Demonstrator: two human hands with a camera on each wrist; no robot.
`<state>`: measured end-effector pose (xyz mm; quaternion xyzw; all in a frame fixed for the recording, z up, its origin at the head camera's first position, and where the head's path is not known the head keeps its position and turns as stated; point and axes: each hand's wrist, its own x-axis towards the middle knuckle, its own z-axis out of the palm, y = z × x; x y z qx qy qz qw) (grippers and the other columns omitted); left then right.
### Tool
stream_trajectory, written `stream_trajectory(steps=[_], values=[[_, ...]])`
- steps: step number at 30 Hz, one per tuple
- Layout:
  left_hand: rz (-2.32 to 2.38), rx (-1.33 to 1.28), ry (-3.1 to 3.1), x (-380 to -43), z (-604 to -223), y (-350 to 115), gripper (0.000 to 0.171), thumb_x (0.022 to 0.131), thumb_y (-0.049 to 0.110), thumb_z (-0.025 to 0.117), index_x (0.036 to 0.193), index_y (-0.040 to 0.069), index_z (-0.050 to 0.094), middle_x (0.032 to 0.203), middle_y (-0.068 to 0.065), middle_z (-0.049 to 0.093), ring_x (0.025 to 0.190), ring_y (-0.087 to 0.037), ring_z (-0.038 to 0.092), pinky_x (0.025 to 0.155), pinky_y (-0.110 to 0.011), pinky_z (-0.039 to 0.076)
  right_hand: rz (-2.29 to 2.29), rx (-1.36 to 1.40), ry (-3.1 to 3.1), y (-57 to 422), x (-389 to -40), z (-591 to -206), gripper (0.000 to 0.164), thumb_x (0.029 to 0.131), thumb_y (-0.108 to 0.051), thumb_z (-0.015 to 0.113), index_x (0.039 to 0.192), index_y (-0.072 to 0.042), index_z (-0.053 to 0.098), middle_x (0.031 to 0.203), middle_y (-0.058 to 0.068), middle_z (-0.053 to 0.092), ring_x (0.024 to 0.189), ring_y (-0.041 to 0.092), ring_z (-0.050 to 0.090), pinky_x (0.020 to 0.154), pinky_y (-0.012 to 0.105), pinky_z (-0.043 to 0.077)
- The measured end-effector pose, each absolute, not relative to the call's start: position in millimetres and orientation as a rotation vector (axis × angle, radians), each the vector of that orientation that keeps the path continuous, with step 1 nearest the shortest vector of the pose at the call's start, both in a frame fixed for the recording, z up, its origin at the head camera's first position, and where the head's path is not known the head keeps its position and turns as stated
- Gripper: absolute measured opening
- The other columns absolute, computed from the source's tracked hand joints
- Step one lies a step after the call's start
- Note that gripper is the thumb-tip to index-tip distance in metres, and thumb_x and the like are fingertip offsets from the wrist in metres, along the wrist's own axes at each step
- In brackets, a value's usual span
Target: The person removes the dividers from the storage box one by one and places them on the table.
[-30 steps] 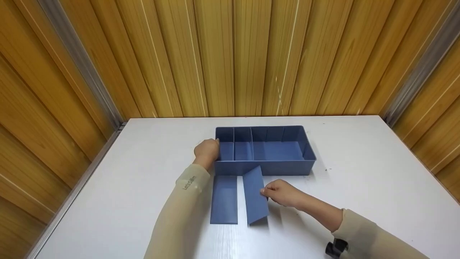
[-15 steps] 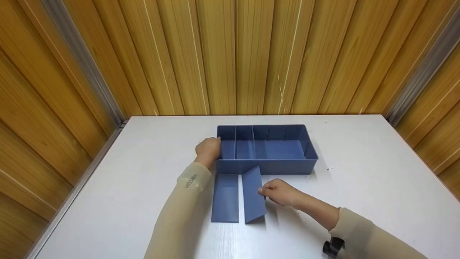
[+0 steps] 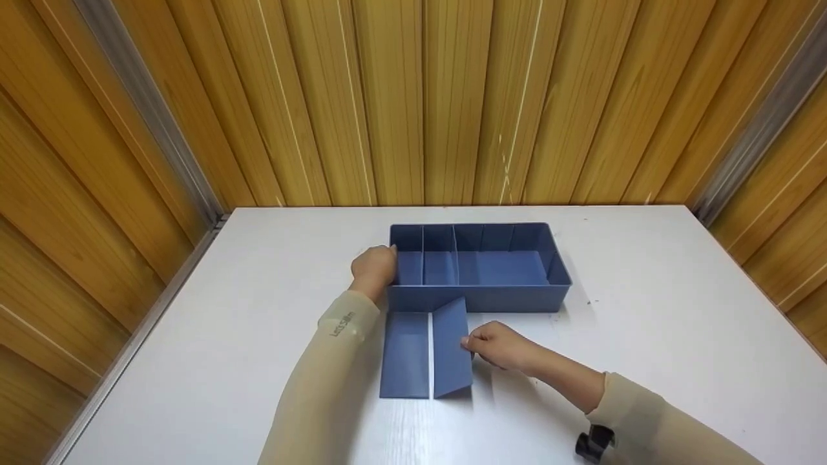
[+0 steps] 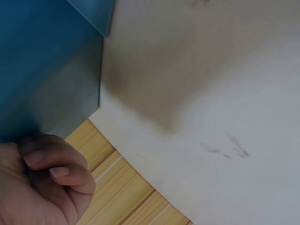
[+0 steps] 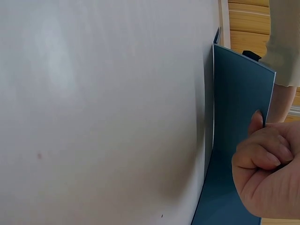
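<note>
A blue divided box point(image 3: 517, 299) sits on the white table, with two dividers standing in its left part. My left hand point(image 3: 373, 266) grips the box's left wall; in the left wrist view its fingers point(image 4: 63, 161) curl against the outside of that wall. Just in front of the box, one blue divider panel point(image 3: 405, 355) lies flat. A second divider panel point(image 3: 450, 352) leans up beside it, its right edge raised. My right hand point(image 3: 507, 347) pinches that raised edge; the right wrist view has the thumb on the panel's face, the other fingers curled.
The white table point(image 3: 291, 258) ends at a yellow wood-patterned wall point(image 3: 446, 103) behind the box, with similar walls at both sides. A black wrist camera point(image 3: 594, 444) is strapped on my right sleeve. The right part of the box is one wide compartment.
My right hand has moved slightly left with the tilted divider panel, narrowing the gap to the flat one. The left hand stays on the box. The head view has shifted slightly.
</note>
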<state>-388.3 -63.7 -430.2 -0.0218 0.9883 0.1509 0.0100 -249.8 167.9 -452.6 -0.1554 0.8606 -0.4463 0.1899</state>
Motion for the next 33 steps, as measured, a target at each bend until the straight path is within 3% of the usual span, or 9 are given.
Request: stream_trajectory(steps=[3, 6, 9, 12, 19, 33], values=[[0.477, -0.087, 3.069, -389.0, -429.7, -63.5, 0.056, 0.113, 0.036, 0.031, 0.106, 0.001, 0.073, 0.114, -0.017, 0.077, 0.105, -0.032, 0.074, 0.088, -0.049, 0.060, -1.258, -0.448, 2.407, 167.8, -249.9, -453.6, 0.039, 0.105, -0.019, 0.056, 0.078, 0.010, 0.055, 0.049, -0.012, 0.034, 0.048, 0.005, 0.029, 0.051, 0.022, 0.024], [0.468, -0.108, 3.038, -390.0, -429.6, -63.2, 0.057, 0.113, 0.037, 0.029, 0.109, 0.001, 0.073, 0.115, -0.016, 0.076, 0.107, -0.031, 0.074, 0.089, -0.049, 0.060, -1.256, -0.460, 2.388, 168.0, -250.1, -455.1, 0.042, 0.105, -0.019, 0.055, 0.067, -0.005, 0.048, 0.048, -0.012, 0.032, 0.048, 0.005, 0.028, 0.050, 0.022, 0.024], [0.454, -0.115, 3.020, -390.6, -429.4, -62.9, 0.058, 0.113, 0.038, 0.028, 0.112, 0.001, 0.073, 0.116, -0.015, 0.076, 0.108, -0.031, 0.074, 0.089, -0.049, 0.060, -1.254, -0.455, 2.375, 168.3, -250.7, -455.8, 0.041, 0.105, -0.020, 0.054, 0.065, -0.017, 0.044, 0.047, -0.013, 0.030, 0.047, 0.005, 0.026, 0.049, 0.022, 0.023], [0.454, -0.106, 3.032, -390.5, -429.4, -62.8, 0.057, 0.113, 0.037, 0.028, 0.111, 0.001, 0.072, 0.116, -0.016, 0.076, 0.109, -0.032, 0.074, 0.090, -0.050, 0.060, -1.258, -0.455, 2.380, 167.9, -251.0, -456.2, 0.040, 0.105, -0.020, 0.055, 0.066, -0.017, 0.045, 0.046, -0.013, 0.031, 0.047, 0.004, 0.026, 0.049, 0.021, 0.023], [0.463, -0.099, 3.064, -390.5, -431.1, -62.6, 0.056, 0.113, 0.036, 0.030, 0.107, 0.000, 0.073, 0.113, -0.017, 0.076, 0.105, -0.033, 0.074, 0.088, -0.050, 0.060, -1.262, -0.458, 2.394, 167.8, -251.2, -456.3, 0.041, 0.104, -0.020, 0.057, 0.068, -0.004, 0.049, 0.046, -0.013, 0.032, 0.047, 0.005, 0.028, 0.050, 0.021, 0.024], [0.462, -0.082, 3.070, -391.0, -432.6, -63.6, 0.056, 0.113, 0.036, 0.030, 0.109, 0.000, 0.073, 0.114, -0.017, 0.076, 0.107, -0.033, 0.074, 0.089, -0.050, 0.060, -1.200, -0.498, 2.458, 169.9, -252.5, -461.3, 0.045, 0.105, -0.021, 0.056, 0.062, -0.017, 0.042, 0.053, -0.011, 0.032, 0.054, 0.007, 0.027, 0.053, 0.021, 0.023]])
